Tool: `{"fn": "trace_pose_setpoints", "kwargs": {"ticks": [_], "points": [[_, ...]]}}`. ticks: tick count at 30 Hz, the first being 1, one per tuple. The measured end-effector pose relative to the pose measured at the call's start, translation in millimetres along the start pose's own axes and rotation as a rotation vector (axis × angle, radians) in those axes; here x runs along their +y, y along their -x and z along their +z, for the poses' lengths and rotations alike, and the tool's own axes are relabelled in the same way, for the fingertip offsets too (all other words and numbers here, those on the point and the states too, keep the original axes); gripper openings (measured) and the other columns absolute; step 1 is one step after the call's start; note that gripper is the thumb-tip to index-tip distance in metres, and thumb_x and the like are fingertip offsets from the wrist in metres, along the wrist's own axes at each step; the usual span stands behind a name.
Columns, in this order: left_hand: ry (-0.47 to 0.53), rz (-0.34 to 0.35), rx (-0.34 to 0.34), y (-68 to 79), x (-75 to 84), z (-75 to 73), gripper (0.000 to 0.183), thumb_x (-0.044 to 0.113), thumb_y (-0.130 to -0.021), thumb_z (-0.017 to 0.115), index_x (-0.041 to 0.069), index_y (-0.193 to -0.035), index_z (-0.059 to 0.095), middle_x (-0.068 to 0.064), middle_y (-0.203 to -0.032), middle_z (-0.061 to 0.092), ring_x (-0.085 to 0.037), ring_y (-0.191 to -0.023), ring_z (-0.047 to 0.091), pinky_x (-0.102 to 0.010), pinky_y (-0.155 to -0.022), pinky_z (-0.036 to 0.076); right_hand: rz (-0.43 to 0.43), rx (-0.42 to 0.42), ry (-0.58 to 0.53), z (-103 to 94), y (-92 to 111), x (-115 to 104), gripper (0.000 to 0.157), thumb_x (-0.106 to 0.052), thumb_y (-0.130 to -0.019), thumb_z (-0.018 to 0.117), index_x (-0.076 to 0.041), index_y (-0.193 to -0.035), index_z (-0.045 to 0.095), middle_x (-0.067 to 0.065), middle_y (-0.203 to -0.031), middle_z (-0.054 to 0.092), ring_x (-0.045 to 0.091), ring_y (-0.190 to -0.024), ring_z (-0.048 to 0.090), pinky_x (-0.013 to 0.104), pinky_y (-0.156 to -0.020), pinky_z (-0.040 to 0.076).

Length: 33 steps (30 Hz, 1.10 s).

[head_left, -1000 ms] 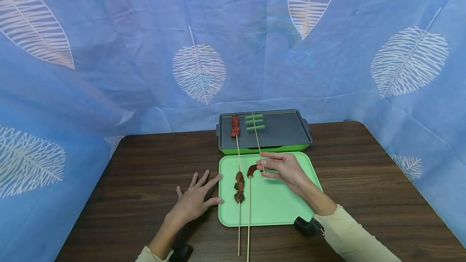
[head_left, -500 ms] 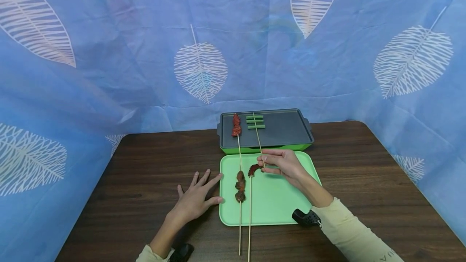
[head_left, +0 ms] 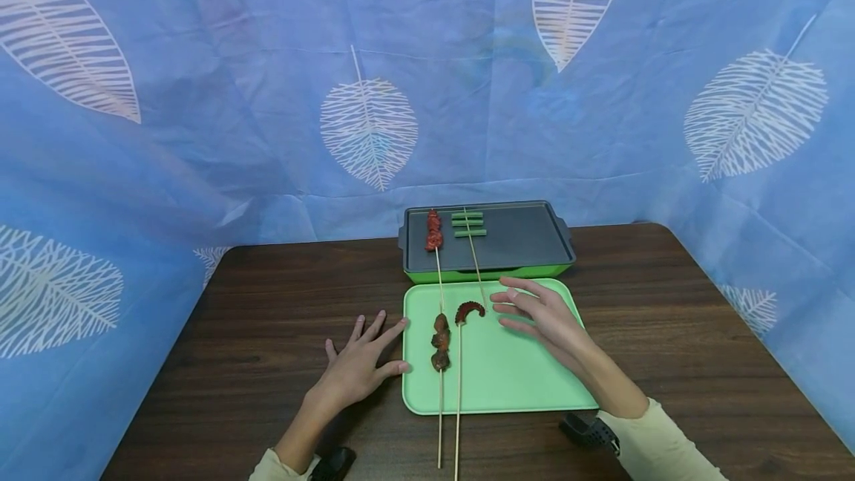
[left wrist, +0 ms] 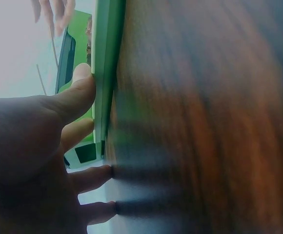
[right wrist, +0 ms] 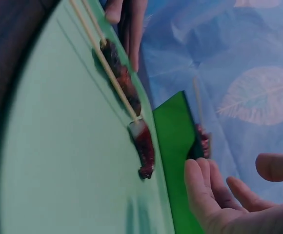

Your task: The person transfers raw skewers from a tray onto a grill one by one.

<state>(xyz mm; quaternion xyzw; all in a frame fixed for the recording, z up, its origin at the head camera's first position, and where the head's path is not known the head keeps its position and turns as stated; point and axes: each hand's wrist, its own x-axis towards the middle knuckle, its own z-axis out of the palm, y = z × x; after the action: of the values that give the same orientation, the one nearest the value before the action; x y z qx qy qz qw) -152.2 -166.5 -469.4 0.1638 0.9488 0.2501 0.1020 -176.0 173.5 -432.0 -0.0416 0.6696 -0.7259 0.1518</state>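
My left hand [head_left: 357, 370] rests on the table with spread fingers, thumb and forefinger touching the left rim of the light green tray [head_left: 514, 384]. Over the tray's right part, my right hand [head_left: 548, 321] hovers with relaxed fingers, holding nothing. Just left of its fingertips is the stick end of a skewer of green vegetable pieces [head_left: 469, 223], whose food lies on the griddle [head_left: 521, 243]. A skewer of red meat [head_left: 434, 232] lies left of it. On the tray are a brown meat skewer [head_left: 440, 347] and a skewer with a curled dark red piece, tentacle-like [head_left: 470, 309].
The griddle has a dark plate on a green base [head_left: 528, 272] and stands behind the tray. Both tray skewers' sticks reach past the front rim over the brown wooden table [head_left: 267, 303]. A blue leaf-patterned cloth [head_left: 267, 95] hangs behind.
My right hand has let go of the green vegetable skewer's stick and drawn back to the right. The skewer stays on the griddle. My left hand has not moved.
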Motion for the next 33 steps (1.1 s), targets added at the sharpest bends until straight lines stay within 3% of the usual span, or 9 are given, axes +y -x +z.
{"fn": "trace_pose_setpoints", "kwargs": {"ticks": [7, 16, 25, 33], "points": [[0.005, 0.003, -0.002, 0.4, 0.0, 0.7, 0.071, 0.053, -0.096, 0.065, 0.035, -0.16, 0.04, -0.012, -0.169, 0.024, -0.048, -0.154, 0.011, -0.092, -0.095, 0.003, 0.022, -0.091, -0.01, 0.5, 43.7, 1.9, 0.058, -0.025, -0.109, 0.056, -0.002, -0.157, 0.034, 0.029, -0.142, 0.053, 0.037, -0.129, 0.058, 0.043, -0.102, 0.052], [0.013, 0.009, 0.003, -0.4, -0.3, 0.9, 0.07, 0.051, -0.097, 0.065, 0.034, -0.16, 0.04, -0.013, -0.168, 0.024, -0.048, -0.154, 0.011, -0.092, -0.095, 0.002, 0.073, -0.205, 0.029, 11.2, 88.2, 28.5, 0.059, -0.019, -0.109, 0.054, 0.002, -0.158, 0.028, 0.026, -0.135, 0.06, 0.037, -0.122, 0.063, 0.041, -0.097, 0.056], [0.006, 0.009, 0.0, -0.9, 0.2, -0.8, 0.069, 0.052, -0.098, 0.064, 0.034, -0.16, 0.04, -0.013, -0.168, 0.024, -0.049, -0.153, 0.011, -0.092, -0.095, 0.003, 0.056, -0.305, -0.063, 15.0, 103.3, 52.3, 0.05, -0.009, -0.11, 0.048, 0.003, -0.157, 0.031, 0.024, -0.133, 0.062, 0.025, -0.117, 0.067, 0.039, -0.093, 0.057], [0.003, 0.003, -0.004, 0.4, 0.1, -0.3, 0.069, 0.051, -0.097, 0.065, 0.034, -0.16, 0.04, -0.013, -0.168, 0.024, -0.048, -0.153, 0.012, -0.092, -0.095, 0.003, 0.125, -0.436, -0.199, 32.1, 109.2, 67.2, 0.057, -0.009, -0.111, 0.044, 0.004, -0.16, 0.019, 0.025, -0.137, 0.06, 0.032, -0.122, 0.064, 0.043, -0.097, 0.055]]}}
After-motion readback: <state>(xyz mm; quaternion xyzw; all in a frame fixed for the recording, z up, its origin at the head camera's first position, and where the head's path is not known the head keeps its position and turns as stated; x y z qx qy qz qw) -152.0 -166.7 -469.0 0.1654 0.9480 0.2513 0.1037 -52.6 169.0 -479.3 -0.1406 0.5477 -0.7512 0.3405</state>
